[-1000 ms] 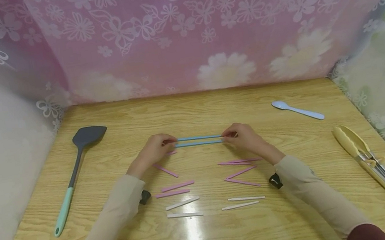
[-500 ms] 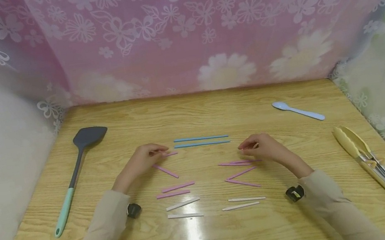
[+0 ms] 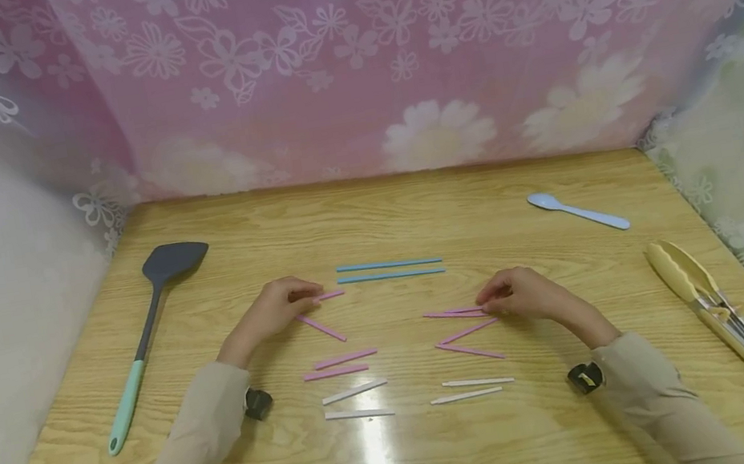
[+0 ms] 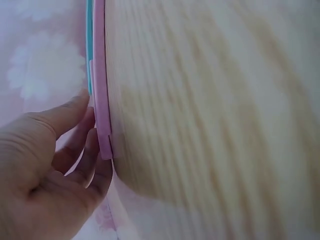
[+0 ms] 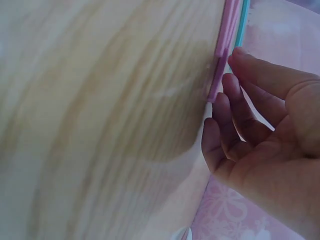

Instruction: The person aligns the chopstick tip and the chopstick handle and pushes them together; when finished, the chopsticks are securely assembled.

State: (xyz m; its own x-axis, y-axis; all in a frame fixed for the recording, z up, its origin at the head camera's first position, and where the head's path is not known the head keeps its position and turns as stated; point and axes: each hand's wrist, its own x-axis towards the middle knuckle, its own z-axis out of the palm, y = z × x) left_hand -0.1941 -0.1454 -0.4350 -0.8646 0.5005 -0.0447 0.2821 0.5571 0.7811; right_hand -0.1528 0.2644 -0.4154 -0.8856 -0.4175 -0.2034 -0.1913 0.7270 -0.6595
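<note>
My left hand [image 3: 274, 306] is at the left end of a short pink stick [image 3: 332, 294]; its thumb and index fingertips are close together there. In the left wrist view the fingers [image 4: 97, 175] bend loosely behind the pink sticks [image 4: 100, 65]. My right hand [image 3: 524, 294] has its fingertips at the right ends of two nearly overlapping pink sticks [image 3: 443, 313]. The right wrist view shows the thumb and index finger beside pink sticks [image 5: 226, 35], fingers half bent. Whether either hand pinches a stick I cannot tell. Two blue sticks [image 3: 388, 264] lie parallel beyond the hands.
Other pink sticks [image 3: 339, 371] and several white sticks [image 3: 360, 413] lie nearer on the wooden table [image 3: 452, 463]. A dark spatula [image 3: 156, 298] with a mint handle is at left. At right are a light blue spoon [image 3: 581, 212] and yellow tongs [image 3: 727, 330].
Both hands have let go of the blue sticks, which stay on the table. The left hand moved left to a pink stick; the right hand came back and right to the pink pair.
</note>
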